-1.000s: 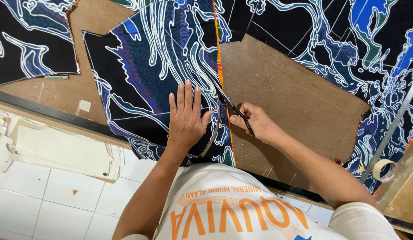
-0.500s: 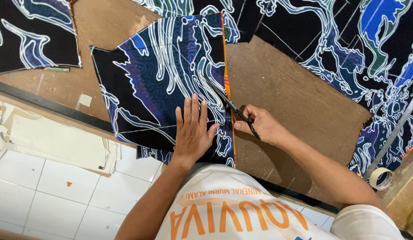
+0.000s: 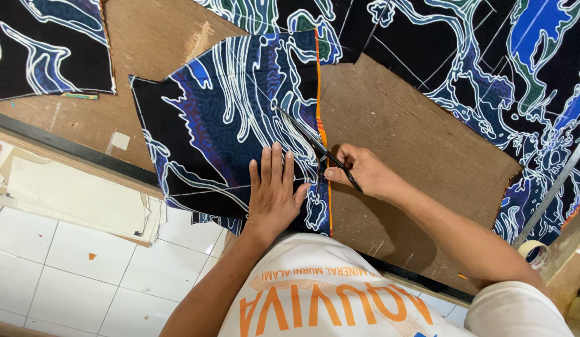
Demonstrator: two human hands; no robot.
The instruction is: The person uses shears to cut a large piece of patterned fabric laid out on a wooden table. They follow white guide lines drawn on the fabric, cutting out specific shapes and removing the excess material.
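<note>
No packages, signs or screens on show here. Closest thing to a label: a small pale paper square (image 3: pixel 119 141) stuck flat on the brown worktop (image 3: pixel 402 131), left of the patterned cloth.

The left hand (image 3: pixel 272 192) lies flat, fingers spread, on a dark blue patterned cloth piece (image 3: pixel 227 125) on the brown tabletop (image 3: pixel 415 137). The right hand (image 3: pixel 365 171) grips black scissors (image 3: pixel 315 146), whose blades point along the orange edge of the cloth. A tape roll (image 3: pixel 535 253) lies at the right.
</note>
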